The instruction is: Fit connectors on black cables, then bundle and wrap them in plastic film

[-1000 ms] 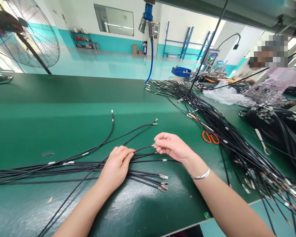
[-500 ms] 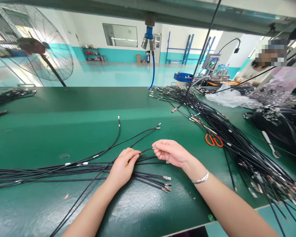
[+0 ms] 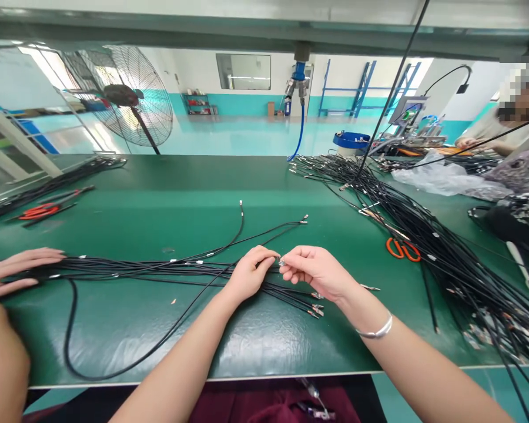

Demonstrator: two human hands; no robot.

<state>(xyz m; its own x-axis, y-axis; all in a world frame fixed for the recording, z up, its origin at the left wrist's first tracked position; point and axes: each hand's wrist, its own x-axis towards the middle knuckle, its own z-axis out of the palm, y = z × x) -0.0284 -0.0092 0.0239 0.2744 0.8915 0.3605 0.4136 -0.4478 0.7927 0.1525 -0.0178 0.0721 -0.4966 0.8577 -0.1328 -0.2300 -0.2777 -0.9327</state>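
My left hand (image 3: 252,273) is closed on a black cable (image 3: 194,302) close to its end, low over a bundle of similar cables (image 3: 150,269). Just to the right, my right hand (image 3: 315,270) pinches the small metal end piece (image 3: 282,262) of that cable between thumb and forefinger; fingers partly hide it. Below both hands, bundle ends with metal terminals (image 3: 317,308) fan out on the green table (image 3: 127,346). From there the held cable runs left in a loop near the table's front edge.
At left, another person's hand (image 3: 22,267) lies on the bundle. Orange-handled scissors (image 3: 403,249) lie beside a large cable pile (image 3: 405,217) on the right. More orange-handled tools (image 3: 44,210) lie at left. A blue hose (image 3: 300,135) hangs behind the table.
My view has shifted left, bringing another person's hand on the bundle into sight. My hands have come closer together at the cable's end.
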